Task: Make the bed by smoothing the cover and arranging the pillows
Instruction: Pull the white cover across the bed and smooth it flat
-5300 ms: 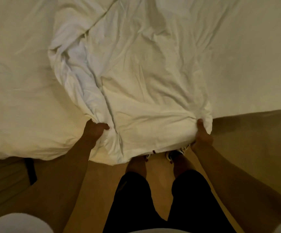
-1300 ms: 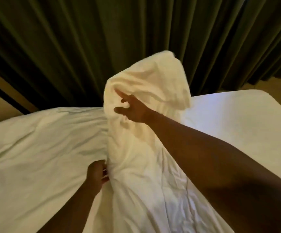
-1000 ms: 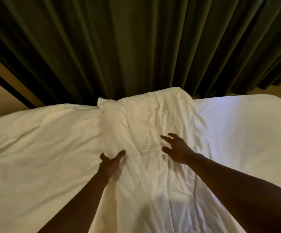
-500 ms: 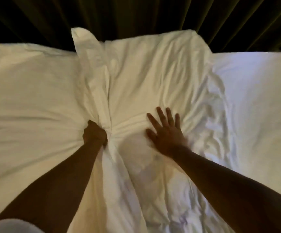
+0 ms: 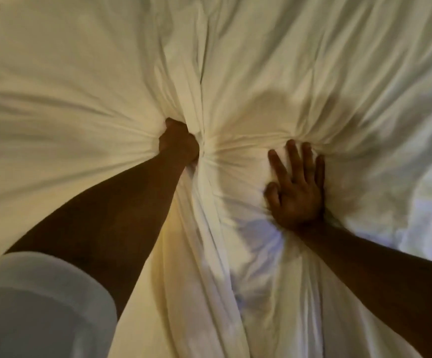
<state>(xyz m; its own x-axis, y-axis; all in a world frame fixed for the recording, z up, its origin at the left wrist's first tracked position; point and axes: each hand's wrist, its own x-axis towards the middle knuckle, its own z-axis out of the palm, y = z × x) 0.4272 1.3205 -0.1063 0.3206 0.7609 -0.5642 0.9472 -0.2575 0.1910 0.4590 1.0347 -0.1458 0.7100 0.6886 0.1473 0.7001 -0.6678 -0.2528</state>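
Bed covered by rumpled white fabric cover [image 5: 300, 73], fills view, creases bunched at centre, long fold running near to far

Just the one head view, worn up top, looking steeply down and forward over both outstretched arms. Really close in: white cover [image 5: 313, 73] filling the frame edge to edge, left hand [image 5: 178, 144] and right hand [image 5: 296, 188] around mid-frame, a pale sleeve [image 5: 36, 306] crowding the bottom-left corner. Wide-angle, slightly blurry.
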